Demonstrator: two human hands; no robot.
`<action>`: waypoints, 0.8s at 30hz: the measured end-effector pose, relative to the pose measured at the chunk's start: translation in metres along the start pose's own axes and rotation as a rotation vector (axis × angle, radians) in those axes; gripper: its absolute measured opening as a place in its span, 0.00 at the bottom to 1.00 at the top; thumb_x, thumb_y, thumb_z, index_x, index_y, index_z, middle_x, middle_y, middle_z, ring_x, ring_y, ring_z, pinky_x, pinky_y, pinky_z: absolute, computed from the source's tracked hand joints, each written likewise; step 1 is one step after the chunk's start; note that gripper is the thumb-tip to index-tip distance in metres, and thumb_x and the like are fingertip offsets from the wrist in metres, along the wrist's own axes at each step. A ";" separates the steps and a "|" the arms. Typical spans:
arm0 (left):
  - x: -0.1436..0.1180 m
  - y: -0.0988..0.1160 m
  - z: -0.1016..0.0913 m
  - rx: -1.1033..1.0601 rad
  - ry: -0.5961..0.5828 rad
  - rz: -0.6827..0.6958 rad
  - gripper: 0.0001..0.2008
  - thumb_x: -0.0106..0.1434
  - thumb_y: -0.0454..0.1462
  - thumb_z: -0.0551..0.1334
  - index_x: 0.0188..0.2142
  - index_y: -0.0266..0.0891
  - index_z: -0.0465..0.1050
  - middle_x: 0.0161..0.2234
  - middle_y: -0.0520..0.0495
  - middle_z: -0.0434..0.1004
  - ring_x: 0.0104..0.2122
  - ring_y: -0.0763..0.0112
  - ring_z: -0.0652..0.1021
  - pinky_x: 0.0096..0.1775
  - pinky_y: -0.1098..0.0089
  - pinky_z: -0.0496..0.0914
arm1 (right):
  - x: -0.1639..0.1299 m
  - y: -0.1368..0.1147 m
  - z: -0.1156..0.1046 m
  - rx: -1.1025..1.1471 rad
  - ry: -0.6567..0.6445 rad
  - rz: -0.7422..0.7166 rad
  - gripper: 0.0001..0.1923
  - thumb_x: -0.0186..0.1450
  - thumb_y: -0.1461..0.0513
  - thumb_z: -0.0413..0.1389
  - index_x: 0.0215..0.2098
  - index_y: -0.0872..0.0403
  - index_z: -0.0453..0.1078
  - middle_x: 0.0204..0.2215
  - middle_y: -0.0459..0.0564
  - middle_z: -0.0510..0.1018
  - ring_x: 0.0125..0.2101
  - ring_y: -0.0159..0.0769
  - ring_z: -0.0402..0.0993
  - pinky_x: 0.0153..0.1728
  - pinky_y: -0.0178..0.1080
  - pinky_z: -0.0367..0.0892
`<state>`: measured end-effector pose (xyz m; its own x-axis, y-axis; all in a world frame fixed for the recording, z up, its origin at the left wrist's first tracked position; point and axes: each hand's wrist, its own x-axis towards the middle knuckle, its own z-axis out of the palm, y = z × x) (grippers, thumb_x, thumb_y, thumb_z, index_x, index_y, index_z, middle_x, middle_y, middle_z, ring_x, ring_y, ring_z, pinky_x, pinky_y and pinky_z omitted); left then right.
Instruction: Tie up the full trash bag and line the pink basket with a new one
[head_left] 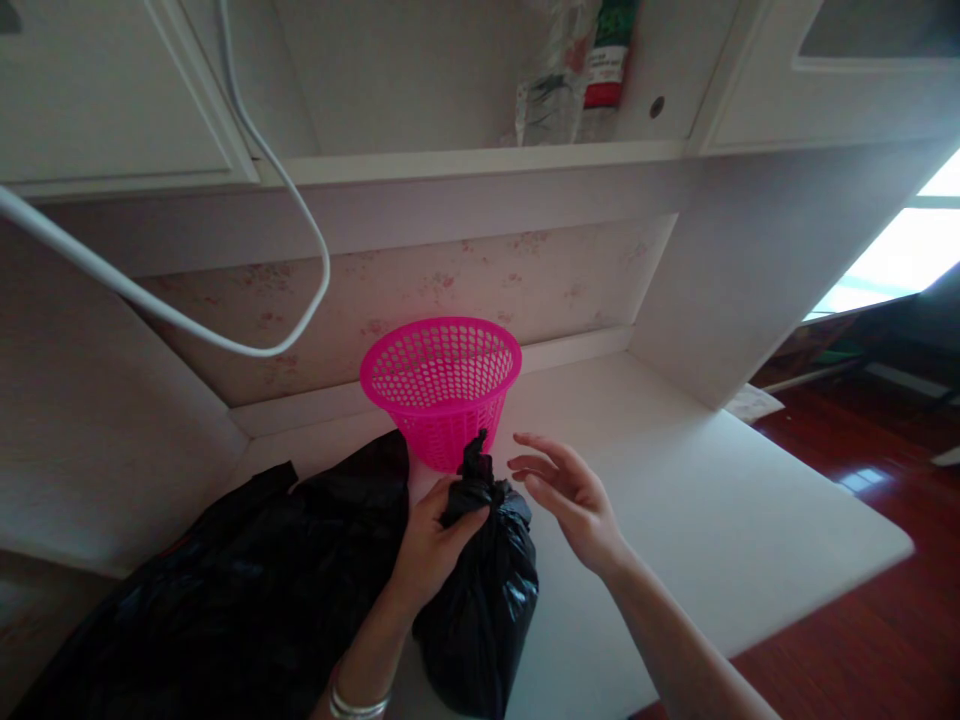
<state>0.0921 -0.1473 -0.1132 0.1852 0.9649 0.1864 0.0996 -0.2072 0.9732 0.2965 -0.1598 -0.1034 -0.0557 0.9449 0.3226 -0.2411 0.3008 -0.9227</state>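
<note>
A filled black garbage bag point(480, 620), knotted at its neck, rests on the white desktop in front of me. My left hand point(435, 545) grips it just below the knot, thumb across the front. To the right of the knot, my right hand point(566, 490) is raised with fingers apart and holds nothing. Behind the bag stands an upright pink perforated basket point(442, 435), with no liner visible inside; the bag's twisted top overlaps its lower front.
Black plastic sheeting or another bag point(262, 580) covers the left of the desk point(675, 500). A white cable point(315, 230) loops down at upper left. Overhead, a shelf point(450, 165) holds clear plastic and a bottle point(607, 60). A side panel point(765, 260) bounds the right.
</note>
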 end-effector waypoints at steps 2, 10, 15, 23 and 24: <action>-0.003 0.002 -0.001 -0.002 0.021 0.015 0.10 0.62 0.42 0.70 0.40 0.38 0.82 0.39 0.45 0.86 0.42 0.57 0.83 0.49 0.59 0.76 | -0.009 0.007 -0.006 -0.137 -0.034 -0.029 0.11 0.70 0.55 0.62 0.50 0.44 0.77 0.59 0.52 0.76 0.55 0.39 0.78 0.57 0.44 0.73; -0.011 0.023 0.002 0.138 -0.014 0.199 0.04 0.64 0.37 0.70 0.38 0.42 0.84 0.37 0.47 0.84 0.41 0.61 0.82 0.46 0.65 0.75 | -0.023 0.037 0.026 -0.774 -0.388 -0.099 0.30 0.61 0.53 0.69 0.60 0.49 0.74 0.60 0.60 0.76 0.61 0.57 0.71 0.62 0.60 0.65; -0.018 0.026 0.000 0.151 0.105 0.231 0.05 0.65 0.38 0.68 0.34 0.41 0.82 0.33 0.48 0.82 0.36 0.64 0.82 0.40 0.69 0.76 | -0.025 0.047 0.037 -0.886 -0.322 -0.132 0.12 0.65 0.61 0.65 0.47 0.53 0.78 0.47 0.58 0.83 0.50 0.52 0.79 0.53 0.53 0.72; -0.037 0.007 -0.005 -0.028 0.159 0.320 0.25 0.59 0.40 0.75 0.55 0.49 0.76 0.62 0.43 0.72 0.61 0.56 0.76 0.60 0.61 0.72 | -0.030 0.033 0.015 -0.738 -0.204 -0.039 0.19 0.64 0.71 0.51 0.46 0.50 0.78 0.45 0.54 0.83 0.45 0.42 0.82 0.44 0.41 0.76; -0.042 0.002 -0.006 -0.048 0.149 0.327 0.29 0.58 0.41 0.76 0.59 0.50 0.74 0.65 0.42 0.68 0.64 0.55 0.73 0.62 0.59 0.70 | -0.030 0.027 0.008 -0.721 -0.172 -0.044 0.21 0.63 0.71 0.50 0.47 0.50 0.78 0.47 0.54 0.83 0.46 0.42 0.82 0.45 0.41 0.76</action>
<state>0.0783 -0.1872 -0.1177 0.0546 0.8628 0.5027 0.0117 -0.5039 0.8637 0.2843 -0.1807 -0.1358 -0.2259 0.9141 0.3366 0.4460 0.4043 -0.7985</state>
